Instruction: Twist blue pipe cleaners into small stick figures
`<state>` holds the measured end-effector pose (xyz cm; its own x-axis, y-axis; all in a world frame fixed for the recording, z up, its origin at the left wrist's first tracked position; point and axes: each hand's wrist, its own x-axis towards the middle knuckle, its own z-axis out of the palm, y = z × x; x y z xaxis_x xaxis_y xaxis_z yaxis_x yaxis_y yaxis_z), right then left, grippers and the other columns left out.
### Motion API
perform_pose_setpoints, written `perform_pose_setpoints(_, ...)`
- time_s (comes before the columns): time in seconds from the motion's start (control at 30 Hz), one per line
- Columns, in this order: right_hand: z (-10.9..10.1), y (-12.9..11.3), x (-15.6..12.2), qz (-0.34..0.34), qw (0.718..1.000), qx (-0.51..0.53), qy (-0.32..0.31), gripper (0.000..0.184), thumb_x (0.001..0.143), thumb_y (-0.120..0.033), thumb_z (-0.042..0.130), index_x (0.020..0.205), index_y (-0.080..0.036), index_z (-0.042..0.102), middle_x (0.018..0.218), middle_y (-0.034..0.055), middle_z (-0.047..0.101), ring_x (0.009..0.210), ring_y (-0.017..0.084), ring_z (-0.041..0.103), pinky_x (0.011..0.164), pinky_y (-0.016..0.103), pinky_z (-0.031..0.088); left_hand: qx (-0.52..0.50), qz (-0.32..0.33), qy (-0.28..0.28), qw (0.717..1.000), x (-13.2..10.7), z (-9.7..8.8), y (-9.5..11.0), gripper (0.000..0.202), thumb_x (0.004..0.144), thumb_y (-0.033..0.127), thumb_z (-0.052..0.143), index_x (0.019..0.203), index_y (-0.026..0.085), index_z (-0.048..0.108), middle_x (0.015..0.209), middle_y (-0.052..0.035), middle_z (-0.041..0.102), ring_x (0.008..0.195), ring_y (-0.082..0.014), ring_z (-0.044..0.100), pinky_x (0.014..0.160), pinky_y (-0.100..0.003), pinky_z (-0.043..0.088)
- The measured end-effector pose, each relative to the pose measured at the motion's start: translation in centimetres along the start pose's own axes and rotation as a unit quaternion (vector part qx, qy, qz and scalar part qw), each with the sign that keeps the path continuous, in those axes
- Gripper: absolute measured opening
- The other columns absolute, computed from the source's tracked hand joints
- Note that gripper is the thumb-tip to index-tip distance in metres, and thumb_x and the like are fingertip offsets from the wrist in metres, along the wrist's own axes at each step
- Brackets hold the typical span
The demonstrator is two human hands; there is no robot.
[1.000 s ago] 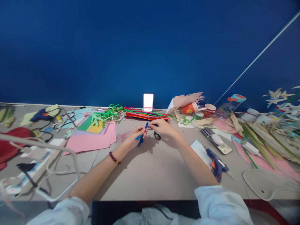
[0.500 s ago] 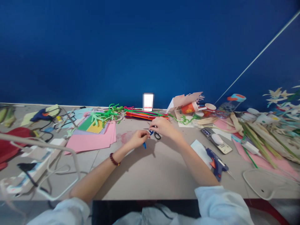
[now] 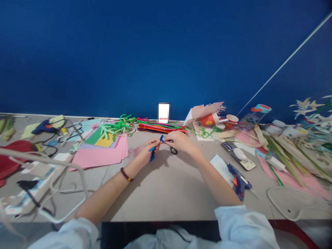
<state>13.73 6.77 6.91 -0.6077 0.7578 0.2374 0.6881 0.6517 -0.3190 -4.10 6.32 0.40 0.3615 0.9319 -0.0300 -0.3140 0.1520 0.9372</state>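
Above the middle of the table, my left hand [image 3: 146, 151] is closed on a blue pipe cleaner [image 3: 152, 155], whose bent lengths stick out between and below the fingers. Its upper end [image 3: 162, 139] rises in the gap between my hands. My right hand [image 3: 179, 142] pinches at that upper end with thumb and forefinger, the other fingers curled in. Black-handled scissors [image 3: 173, 151] lie just under my right hand, which hides part of them. Behind both hands lies a bundle of red, green and pink pipe cleaners [image 3: 155, 127].
Green twisted pipe cleaners [image 3: 111, 130] rest by pink paper sheets [image 3: 100, 159] on the left, near a white power strip [image 3: 33, 188]. On the right are a phone [image 3: 249, 164], a blue glue gun [image 3: 242, 181], red paper cups [image 3: 209, 120] and dried husks [image 3: 293, 159].
My left hand has turned and shifted slightly left, showing more of the blue pipe cleaner. Its upper end now stands between my hands. The right hand stays nearly in place.
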Motion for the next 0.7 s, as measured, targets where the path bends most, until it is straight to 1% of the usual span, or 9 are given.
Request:
perform_pose_setpoints(0.1,0.4,0.8,0.1,0.016,0.999,0.05,0.006,0.015,0.083,-0.019,0.057,0.08,-0.019,0.072,0.086,0.0044,0.072,0.077,0.014,0.06,0.061,0.022,0.033,-0.048,-0.017,-0.046,0.998,0.0,0.1,-0.2,0.023,0.065,0.034,0.07,0.07,0.014,0.059,0.047,0.0055,0.038,0.042,-0.0052,0.031,0.043,-0.021,0.023)
perform_pose_setpoints(0.2,0.6,1.6,0.1,0.037,0.992,0.12,0.013,0.015,0.083,-0.023,0.058,0.081,-0.019,0.073,0.087,0.004,0.072,0.078,0.014,0.061,0.064,0.022,0.037,-0.05,-0.033,-0.076,0.995,-0.2,0.2,0.1,0.023,0.066,0.035,0.07,0.068,0.015,0.059,0.046,0.0058,0.036,0.041,-0.0056,0.03,0.044,-0.022,0.024)
perform_pose_setpoints(0.27,0.6,2.1,0.0,0.059,0.983,0.172,0.011,0.014,0.08,-0.025,0.06,0.08,-0.018,0.073,0.083,0.0039,0.071,0.076,0.014,0.061,0.065,0.022,0.039,-0.023,-0.046,-0.102,0.993,-0.6,0.3,0.5,0.023,0.066,0.036,0.069,0.069,0.015,0.06,0.045,0.0061,0.034,0.041,-0.0061,0.031,0.044,-0.022,0.026)
perform_pose_setpoints(0.33,0.5,2.5,-0.1,0.079,0.974,0.212,-0.012,0.013,0.077,-0.025,0.063,0.078,-0.017,0.073,0.078,0.0034,0.071,0.071,0.013,0.06,0.062,0.021,0.04,0.028,-0.061,-0.14,0.988,-0.9,0.4,1.2,0.024,0.067,0.038,0.069,0.07,0.014,0.063,0.044,0.006,0.035,0.041,-0.0064,0.032,0.045,-0.023,0.028)
perform_pose_setpoints(0.4,0.3,2.8,-0.2,0.087,0.968,0.23,-0.05,0.011,0.074,-0.024,0.065,0.076,-0.017,0.073,0.074,0.0024,0.07,0.067,0.013,0.059,0.059,0.021,0.039,0.097,-0.08,-0.181,0.975,-1.2,0.6,1.9,0.025,0.068,0.039,0.067,0.068,0.014,0.064,0.044,0.0042,0.041,0.041,-0.007,0.035,0.045,-0.022,0.029)
perform_pose_setpoints(0.47,0.1,2.7,-0.3,0.083,0.97,0.215,-0.082,0.01,0.072,-0.024,0.066,0.074,-0.017,0.073,0.071,0.0012,0.069,0.064,0.012,0.058,0.055,0.021,0.037,0.158,-0.092,-0.204,0.962,-1.4,0.7,2.2,0.026,0.069,0.04,0.066,0.068,0.014,0.066,0.047,0.0021,0.048,0.043,-0.008,0.039,0.045,-0.022,0.03)
perform_pose_setpoints(0.53,-0.1,2.3,-0.4,0.074,0.98,0.165,-0.088,0.009,0.072,-0.023,0.066,0.072,-0.018,0.073,0.069,0.0005,0.068,0.063,0.011,0.056,0.053,0.021,0.033,0.198,-0.091,-0.2,0.955,-1.4,0.8,2.2,0.025,0.069,0.039,0.065,0.068,0.014,0.067,0.054,-0.0001,0.055,0.045,-0.0083,0.042,0.045,-0.022,0.031)
perform_pose_setpoints(0.63,-0.1,1.2,-0.4,0.05,0.994,0.07,-0.064,0.009,0.075,-0.02,0.064,0.072,-0.019,0.073,0.072,0.0014,0.067,0.066,0.011,0.055,0.054,0.022,0.029,0.238,-0.067,-0.155,0.956,-0.9,0.6,1.4,0.022,0.067,0.036,0.065,0.066,0.015,0.067,0.063,-0.0016,0.06,0.048,-0.0079,0.043,0.046,-0.021,0.031)
perform_pose_setpoints(0.7,0.0,0.4,-0.3,0.03,0.999,0.021,-0.04,0.01,0.077,-0.02,0.063,0.073,-0.019,0.073,0.077,0.0032,0.068,0.07,0.013,0.055,0.055,0.023,0.028,0.254,-0.057,-0.108,0.96,-0.6,0.3,0.6,0.02,0.066,0.035,0.065,0.064,0.015,0.066,0.056,0.0002,0.056,0.048,-0.0083,0.042,0.046,-0.02,0.031)
